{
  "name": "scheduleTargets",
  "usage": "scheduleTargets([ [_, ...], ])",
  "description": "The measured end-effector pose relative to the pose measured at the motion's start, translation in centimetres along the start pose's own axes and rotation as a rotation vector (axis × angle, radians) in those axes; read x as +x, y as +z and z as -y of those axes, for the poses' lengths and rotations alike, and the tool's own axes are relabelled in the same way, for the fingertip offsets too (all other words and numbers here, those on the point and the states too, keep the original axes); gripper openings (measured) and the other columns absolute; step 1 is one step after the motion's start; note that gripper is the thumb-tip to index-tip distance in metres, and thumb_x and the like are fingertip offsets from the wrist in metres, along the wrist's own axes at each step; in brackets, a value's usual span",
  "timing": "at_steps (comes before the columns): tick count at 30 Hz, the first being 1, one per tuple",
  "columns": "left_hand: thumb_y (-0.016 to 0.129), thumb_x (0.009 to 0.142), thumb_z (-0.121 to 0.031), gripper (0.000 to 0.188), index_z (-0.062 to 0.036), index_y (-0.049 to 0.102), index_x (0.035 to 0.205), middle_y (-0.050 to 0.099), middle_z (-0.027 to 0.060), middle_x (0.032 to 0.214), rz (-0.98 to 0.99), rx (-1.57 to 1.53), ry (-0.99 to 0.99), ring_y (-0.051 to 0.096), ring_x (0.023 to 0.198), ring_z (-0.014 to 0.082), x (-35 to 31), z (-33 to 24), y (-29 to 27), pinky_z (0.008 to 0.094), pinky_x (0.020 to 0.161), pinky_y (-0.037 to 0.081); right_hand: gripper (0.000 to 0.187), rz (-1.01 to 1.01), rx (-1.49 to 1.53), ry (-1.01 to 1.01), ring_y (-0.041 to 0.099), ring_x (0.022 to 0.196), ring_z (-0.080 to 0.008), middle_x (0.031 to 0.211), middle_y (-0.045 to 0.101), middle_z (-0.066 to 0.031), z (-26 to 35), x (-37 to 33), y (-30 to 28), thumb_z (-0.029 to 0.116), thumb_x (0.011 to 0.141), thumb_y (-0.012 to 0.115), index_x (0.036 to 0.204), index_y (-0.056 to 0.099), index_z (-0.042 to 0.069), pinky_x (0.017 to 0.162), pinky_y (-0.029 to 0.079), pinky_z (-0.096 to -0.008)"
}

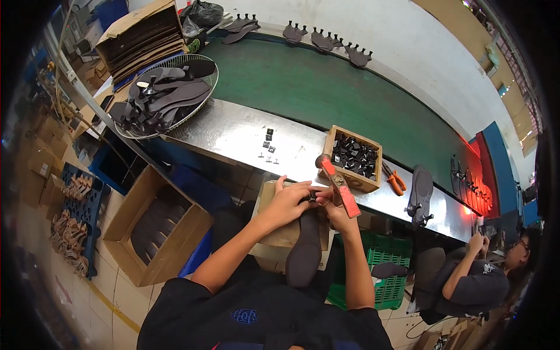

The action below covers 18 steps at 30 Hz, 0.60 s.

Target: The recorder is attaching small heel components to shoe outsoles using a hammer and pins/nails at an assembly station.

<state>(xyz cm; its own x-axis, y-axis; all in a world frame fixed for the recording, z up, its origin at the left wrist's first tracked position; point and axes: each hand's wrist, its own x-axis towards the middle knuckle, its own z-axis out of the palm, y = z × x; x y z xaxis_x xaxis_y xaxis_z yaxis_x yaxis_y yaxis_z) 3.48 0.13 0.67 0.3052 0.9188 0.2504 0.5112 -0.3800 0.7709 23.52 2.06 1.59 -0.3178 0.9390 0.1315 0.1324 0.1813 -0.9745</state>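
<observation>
A dark shoe sole (305,251) lies lengthwise in front of me, its wide end toward my body and its far end on a pale block (269,242). My left hand (290,201) is closed at that far end, its fingertips around a small black piece (312,197). Meeting it there are the fingertips of my right hand (337,213). A worn red hammer (339,185) sticks up out of my right hand; its handle is hidden. Just beyond, on the metal ledge, several small black square pieces (267,137) and small metal pins (269,158) lie in a group.
A wooden box (366,185) of black pieces and orange-handled pliers (396,182) sit on the ledge. Soles fill a wire basket (214,87) at left. Behind runs a green belt (280,81). A cardboard box (129,262) stands lower left, a green crate (392,248) right. A co-worker (478,283) sits far right.
</observation>
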Motion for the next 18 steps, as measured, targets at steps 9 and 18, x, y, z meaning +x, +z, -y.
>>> scheduleTargets([
  [9, 0.077, 0.080, -0.011, 0.031, -0.0026, 0.073, 0.110, 0.074, 0.0140, 0.096, -0.139, -0.407, 0.068, 0.070, 0.084, 0.0204, 0.4, -1.1, -1.2, 0.0289, 0.074, 0.053, 0.017, 0.100, -0.195, -0.122, 0.073, 0.084, -0.0149, 0.093, 0.076, -0.0087, 4.0, 0.1, 0.1, 0.000, 0.088, 0.070, 0.104, 0.068, -0.004, 0.077, 0.057, -0.0285],
  [18, 0.081, 0.082, -0.013, 0.026, 0.0002, 0.076, 0.103, 0.073, 0.0046, 0.088, -0.017, -0.617, -0.103, 0.062, 0.078, 0.0063, 0.8, -0.7, -0.8, 0.0233, 0.069, 0.051, 0.035, -0.060, 0.029, 0.079, 0.046, 0.059, -0.0045, 0.098, 0.057, -0.0062, 11.4, -6.8, -0.7, 0.007, 0.103, 0.049, 0.137, 0.050, -0.004, 0.049, 0.040, -0.0200],
])
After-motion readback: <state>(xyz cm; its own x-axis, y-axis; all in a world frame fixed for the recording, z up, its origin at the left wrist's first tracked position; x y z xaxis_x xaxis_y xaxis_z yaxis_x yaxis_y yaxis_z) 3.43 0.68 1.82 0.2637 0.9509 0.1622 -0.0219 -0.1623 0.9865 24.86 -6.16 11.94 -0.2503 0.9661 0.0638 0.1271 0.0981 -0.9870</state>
